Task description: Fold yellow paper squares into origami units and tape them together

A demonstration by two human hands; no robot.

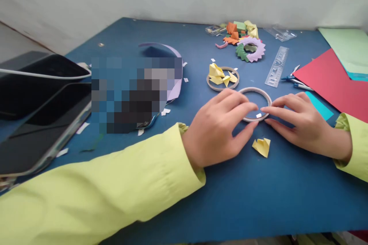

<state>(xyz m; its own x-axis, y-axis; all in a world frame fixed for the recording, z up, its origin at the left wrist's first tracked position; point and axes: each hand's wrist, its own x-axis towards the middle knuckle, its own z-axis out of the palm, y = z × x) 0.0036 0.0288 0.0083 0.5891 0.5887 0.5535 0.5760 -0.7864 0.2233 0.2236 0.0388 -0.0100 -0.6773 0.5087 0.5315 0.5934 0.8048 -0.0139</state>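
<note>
A thin white roll of tape (260,91) lies on the blue table, a small white scrap of paper (259,115) showing at its near edge. My left hand (220,126) grips the ring from the left, its thumb and index finger at the near rim and its fingers hiding part of the left side. At the right side of the rim, my right hand (301,122) pinches with thumb and index finger. Just below the ring is a folded yellow paper piece (262,147). Behind my left hand, a second, brownish tape roll (209,84) surrounds several folded yellow pieces (217,73).
Toward the back lie a purple-and-green folded paper ring (255,49), orange paper pieces (231,28) and a clear ruler (276,67). Red paper (330,72) and pens (299,84) are at right. A phone-like black device (46,122) and a curled purple strip (176,84) occupy the left.
</note>
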